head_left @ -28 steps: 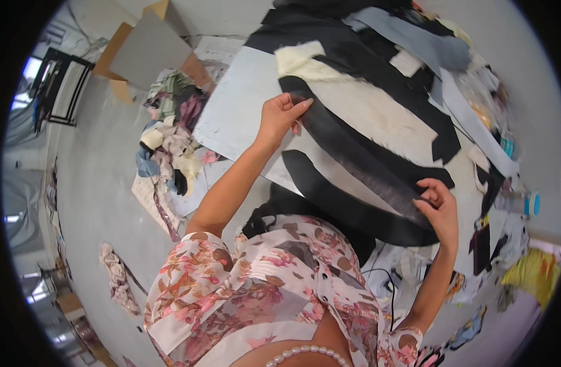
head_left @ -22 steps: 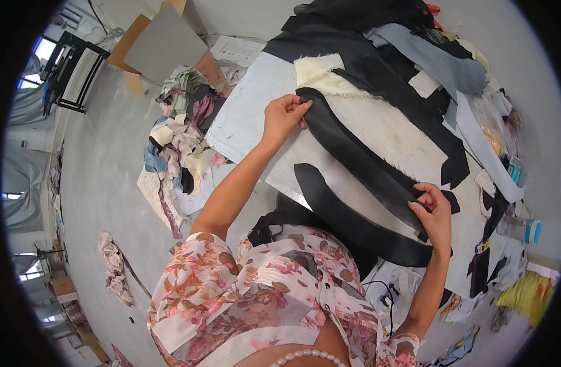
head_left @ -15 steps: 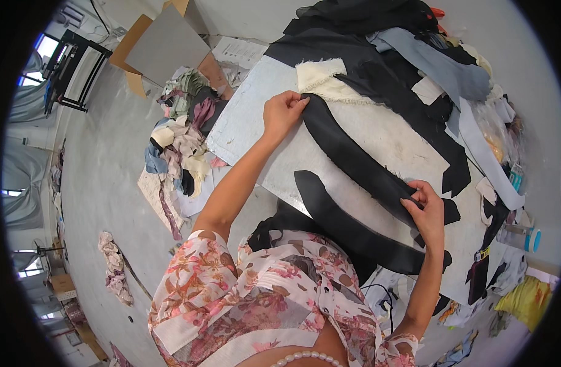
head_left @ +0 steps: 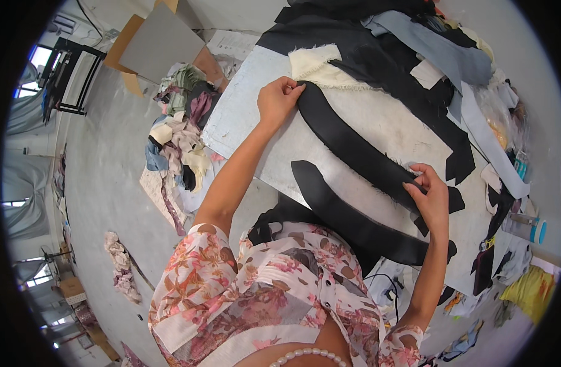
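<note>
A long curved black fabric strip (head_left: 351,145) with a frayed edge lies across the pale table. My left hand (head_left: 279,101) pinches its far left end between thumb and fingers. Towards the other end, my right hand (head_left: 428,194) grips the same strip, thumb and fingers closed on its edge. Nearer to me rests a second curved black strip (head_left: 347,221), smooth-edged, partly over the table's front edge; my right forearm passes over its right end. A cream fabric scrap (head_left: 317,66) with fringed edges lies just beyond my left hand.
Black cloth (head_left: 378,61) is heaped at the table's (head_left: 246,101) far side, with a grey-blue piece (head_left: 427,49) on it. A phone-like dark object (head_left: 483,272) lies near the right edge. Fabric scraps (head_left: 181,137) pile up on the left, below a cardboard box (head_left: 161,46).
The held strip lies flatter and shows more of its width between my hands. Both hands keep their grip; the whole view has shifted slightly.
</note>
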{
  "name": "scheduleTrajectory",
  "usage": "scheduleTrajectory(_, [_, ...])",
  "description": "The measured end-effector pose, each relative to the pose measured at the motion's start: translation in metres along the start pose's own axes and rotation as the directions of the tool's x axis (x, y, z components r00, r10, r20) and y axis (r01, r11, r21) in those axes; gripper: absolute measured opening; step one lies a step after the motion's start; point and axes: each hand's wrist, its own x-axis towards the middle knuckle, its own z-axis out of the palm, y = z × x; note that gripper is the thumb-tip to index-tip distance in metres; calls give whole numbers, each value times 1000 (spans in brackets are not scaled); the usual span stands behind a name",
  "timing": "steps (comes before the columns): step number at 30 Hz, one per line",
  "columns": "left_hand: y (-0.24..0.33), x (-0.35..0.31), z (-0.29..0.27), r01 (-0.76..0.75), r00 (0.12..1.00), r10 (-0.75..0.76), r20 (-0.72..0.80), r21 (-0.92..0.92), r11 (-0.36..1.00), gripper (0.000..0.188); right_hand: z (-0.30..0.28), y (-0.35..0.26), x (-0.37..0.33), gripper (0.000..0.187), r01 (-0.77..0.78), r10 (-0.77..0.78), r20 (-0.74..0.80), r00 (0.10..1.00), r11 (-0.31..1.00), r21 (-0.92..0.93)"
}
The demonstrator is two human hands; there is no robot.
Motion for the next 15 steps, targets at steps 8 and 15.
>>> scheduleTrajectory(8, [14,-17,18,-493,870,467,155,275,826,42,-2,-1,0,35,-14,14,7,1000,1000,-27])
scheduleTrajectory(15, [15,-22,28,-509,861,438,260,403,760,51,3,11,3,38,55,-64,-46,997,983,-176])
